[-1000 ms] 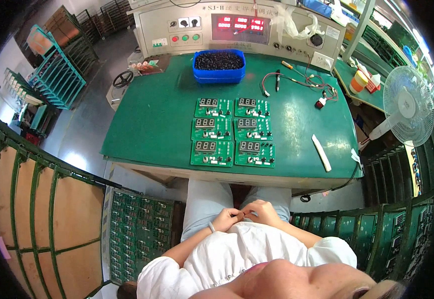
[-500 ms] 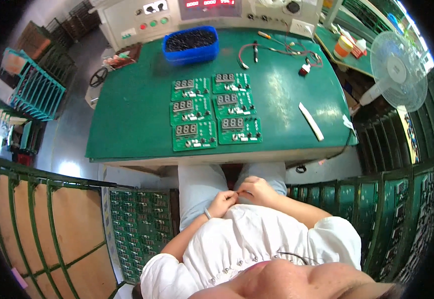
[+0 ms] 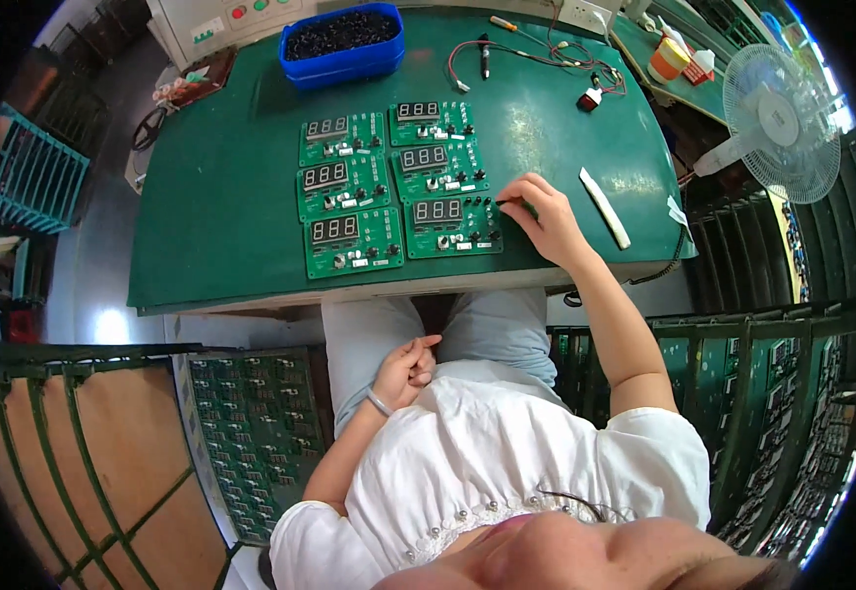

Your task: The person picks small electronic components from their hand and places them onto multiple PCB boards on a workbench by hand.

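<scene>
Reaching over the green tabletop (image 3: 221, 197) with the right hand (image 3: 552, 224), thumb and fingers (image 3: 526, 186) drawn nearly together at the upper right corner of the nearest circuit board (image 3: 452, 229) in the right column; too small to tell whether gripping anything. Resting the left hand (image 3: 406, 374) at the lap, fingers curled, contents hidden. Facing six such boards, with a blue bin (image 3: 344, 72) behind and a white strip (image 3: 605, 209) to the right.

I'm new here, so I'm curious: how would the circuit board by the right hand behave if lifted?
The circuit board is probably stiff and light, being a thin, flat panel. Its raised display may be fragile if knocked.
</scene>
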Motion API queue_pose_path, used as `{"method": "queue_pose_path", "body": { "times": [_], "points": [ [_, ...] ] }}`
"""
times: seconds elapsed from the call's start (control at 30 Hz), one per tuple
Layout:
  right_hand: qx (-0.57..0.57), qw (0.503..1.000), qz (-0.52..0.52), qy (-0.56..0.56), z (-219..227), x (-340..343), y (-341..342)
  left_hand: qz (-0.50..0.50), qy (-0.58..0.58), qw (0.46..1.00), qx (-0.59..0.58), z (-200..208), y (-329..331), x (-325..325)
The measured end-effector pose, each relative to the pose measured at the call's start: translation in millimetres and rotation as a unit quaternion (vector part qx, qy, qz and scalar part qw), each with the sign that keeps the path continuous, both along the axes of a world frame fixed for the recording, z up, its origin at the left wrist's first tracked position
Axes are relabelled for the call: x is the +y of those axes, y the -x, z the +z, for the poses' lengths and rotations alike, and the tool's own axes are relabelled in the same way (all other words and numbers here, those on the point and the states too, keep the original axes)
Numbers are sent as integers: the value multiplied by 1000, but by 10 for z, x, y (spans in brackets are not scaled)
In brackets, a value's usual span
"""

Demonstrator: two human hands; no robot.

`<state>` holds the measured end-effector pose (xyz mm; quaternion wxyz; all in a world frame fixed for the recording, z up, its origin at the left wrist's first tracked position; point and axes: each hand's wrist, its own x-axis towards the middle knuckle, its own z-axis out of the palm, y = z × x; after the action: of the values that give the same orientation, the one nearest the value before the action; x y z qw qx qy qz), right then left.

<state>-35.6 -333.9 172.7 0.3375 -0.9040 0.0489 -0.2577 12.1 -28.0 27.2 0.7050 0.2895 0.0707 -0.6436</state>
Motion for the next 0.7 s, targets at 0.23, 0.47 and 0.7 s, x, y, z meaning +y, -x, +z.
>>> {"method": "queue_pose_path", "body": {
  "times": [0.23,0.47,0.7],
  "points": [
    [12,998,-6,59,-83,48,-81,18,-24,999,45,-16,-52,-1],
    [-11,993,4,120,-106,39,-85,7,-24,999,39,-19,-53,-26],
    [-39,997,-4,73,-135,5,-46,14,-19,999,40,-54,-39,-2]
  ]
}}
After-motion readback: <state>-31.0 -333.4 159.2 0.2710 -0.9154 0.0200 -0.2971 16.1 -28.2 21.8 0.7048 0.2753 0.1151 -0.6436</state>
